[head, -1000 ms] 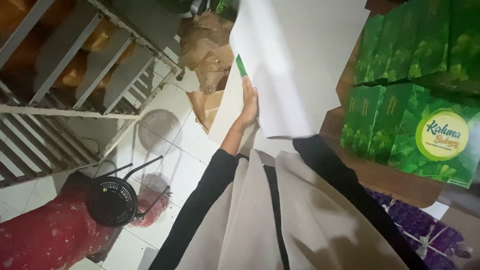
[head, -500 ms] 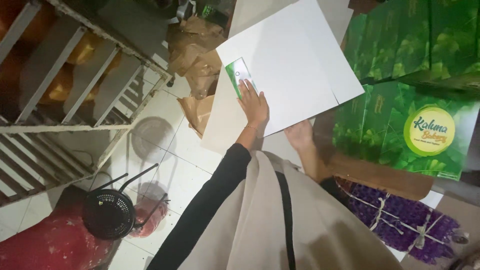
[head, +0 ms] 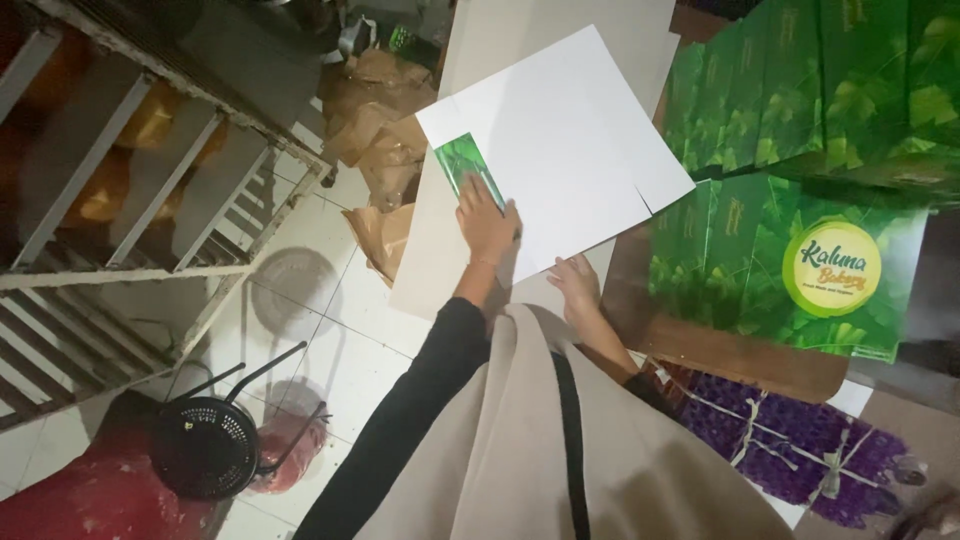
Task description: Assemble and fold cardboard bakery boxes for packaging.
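A flat white cardboard box blank (head: pixel 575 150) lies on a stack of similar white sheets (head: pixel 430 270). One flap (head: pixel 463 165) at its left edge is folded over, showing a green leaf print. My left hand (head: pixel 487 222) presses down flat on that flap. My right hand (head: pixel 575 287) rests on the blank's near edge, fingers spread on the card. Both arms reach out from a beige garment with black sleeves.
Folded green leaf-print boxes (head: pixel 800 200) are stacked at the right on a brown surface. A purple bundle tied with string (head: pixel 790 450) lies at lower right. Crumpled brown paper (head: pixel 375 130) sits on the tiled floor. A metal rack (head: pixel 130 200) and a black basket (head: pixel 205 445) stand at the left.
The white blank came down from being held upright to lying flat. My left hand folded the green flap over and moved onto it; my right hand came into view at the near edge.
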